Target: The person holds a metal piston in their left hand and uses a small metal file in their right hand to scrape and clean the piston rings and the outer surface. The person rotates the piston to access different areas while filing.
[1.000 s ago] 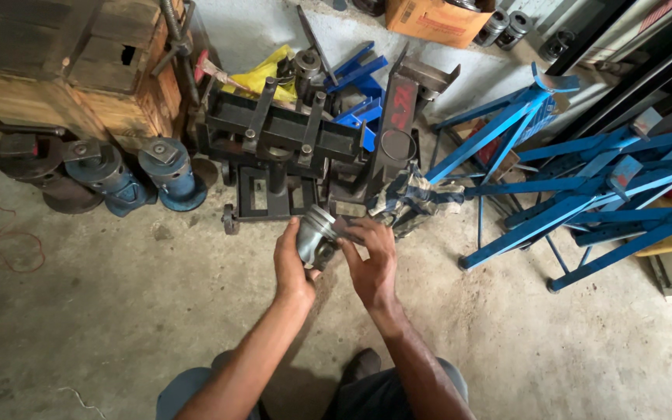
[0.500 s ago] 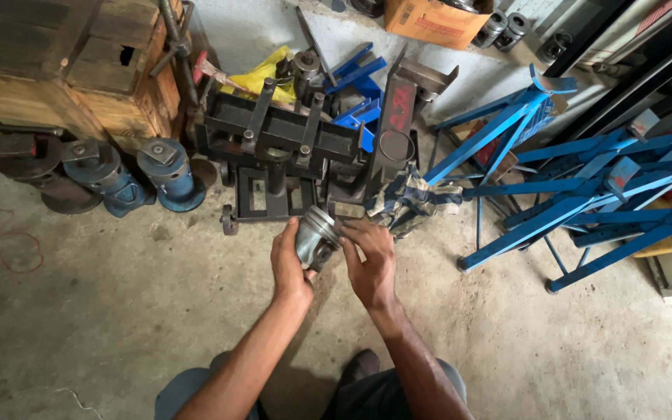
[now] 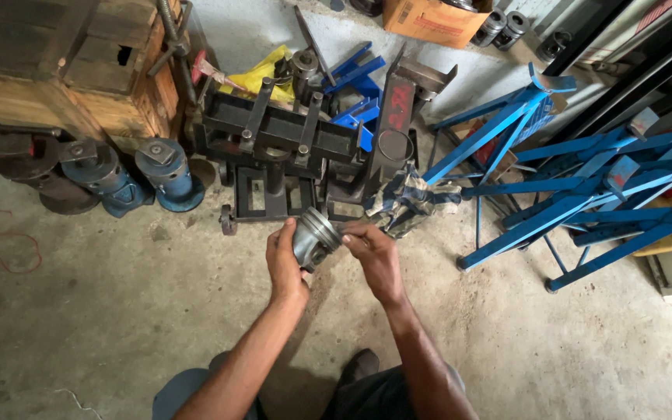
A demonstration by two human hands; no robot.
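My left hand point(image 3: 285, 262) grips a grey metal piston point(image 3: 315, 236) by its skirt, holding it tilted above the concrete floor. The fingertips of my right hand point(image 3: 375, 259) touch the piston's ringed crown from the right; whether they hold a small part there is hidden. Both forearms reach out from the bottom of the view. Just beyond the hands stands a black steel press frame point(image 3: 278, 134) on the floor.
Two blue bottle jacks point(image 3: 166, 173) and dark round weights point(image 3: 34, 167) sit at left below a wooden crate point(image 3: 64, 58). Blue steel stands point(image 3: 577, 183) fill the right. A checked rag point(image 3: 410, 198) lies by the press. A cardboard box point(image 3: 437, 17) sits at the back.
The hands keep the piston between them; it has turned slightly and the view has shifted a little. Nothing was let go or picked up.
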